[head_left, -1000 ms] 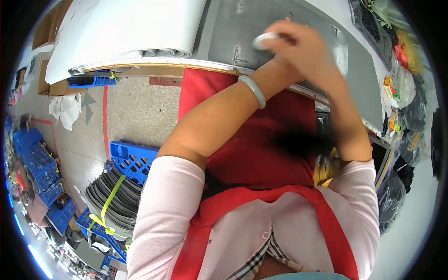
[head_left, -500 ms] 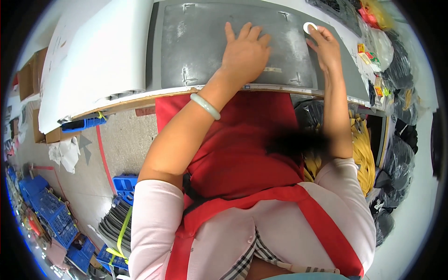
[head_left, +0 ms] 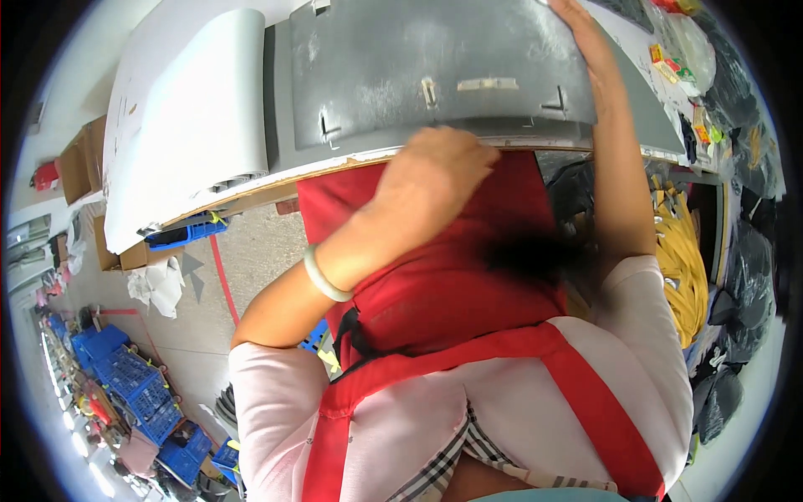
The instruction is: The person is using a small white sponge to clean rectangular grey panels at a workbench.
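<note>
Bright, even daylight here, glare washing the white sheet point(head_left: 188, 125) at ten o'clock. Left hand point(head_left: 435, 171) smeared with motion blur at centre. Fisheye bends the desk point(head_left: 251, 197) edge, and a black vignette rings the rim.

Left hand point(head_left: 439, 171) curled (loosely) — right hand point(head_left: 585, 38) flat, arm outstretched.
</note>
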Available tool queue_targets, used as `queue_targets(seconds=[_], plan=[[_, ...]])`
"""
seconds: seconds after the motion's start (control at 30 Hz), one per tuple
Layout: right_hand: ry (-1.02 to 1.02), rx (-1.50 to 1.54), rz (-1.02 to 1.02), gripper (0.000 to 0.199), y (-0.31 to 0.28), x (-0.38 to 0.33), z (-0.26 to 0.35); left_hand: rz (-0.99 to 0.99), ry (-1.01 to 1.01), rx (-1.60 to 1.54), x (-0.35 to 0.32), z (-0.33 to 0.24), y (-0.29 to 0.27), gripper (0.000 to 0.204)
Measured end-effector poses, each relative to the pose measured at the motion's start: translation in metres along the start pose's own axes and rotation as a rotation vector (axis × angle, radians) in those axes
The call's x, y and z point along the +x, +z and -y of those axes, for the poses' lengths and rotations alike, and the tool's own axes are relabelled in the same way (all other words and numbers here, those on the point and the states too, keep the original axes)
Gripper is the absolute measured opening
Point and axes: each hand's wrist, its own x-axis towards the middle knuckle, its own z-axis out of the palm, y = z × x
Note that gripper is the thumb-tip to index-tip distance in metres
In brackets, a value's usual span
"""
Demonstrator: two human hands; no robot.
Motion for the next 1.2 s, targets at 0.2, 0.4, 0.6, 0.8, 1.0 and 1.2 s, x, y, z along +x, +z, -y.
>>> queue_targets(seconds=[0.2, 0.4, 0.6, 0.8, 1.0, 1.2], plan=[[0.101, 0.153, -0.153, 0.027, 0.001, -0.008, 0.016, 0.081, -0.411, 0.044, -0.014, 0.05, -0.026, 0.023], [-0.014, -0.145, -0.443, 0.032, 0.052, -0.018, 0.001, 0.202, -0.43, -0.037, -0.018, 0.053, -0.039, 0.017], [0.014, -0.142, -0.481, 0.035, 0.055, -0.025, -0.002, 0.128, -0.125, 0.227, -0.016, 0.051, -0.035, 0.016], [0.031, -0.083, -0.431, 0.035, 0.065, -0.028, -0.006, 0.215, -0.251, 0.099, -0.012, 0.053, -0.041, 0.02], [0.044, -0.041, -0.467, 0.033, 0.074, -0.029, -0.007, 0.272, -0.352, -0.009, -0.012, 0.057, -0.043, 0.023], [-0.007, -0.05, -0.504, 0.033, 0.075, -0.034, 0.008, 0.237, -0.087, 0.292, -0.013, 0.043, -0.035, 0.03]])
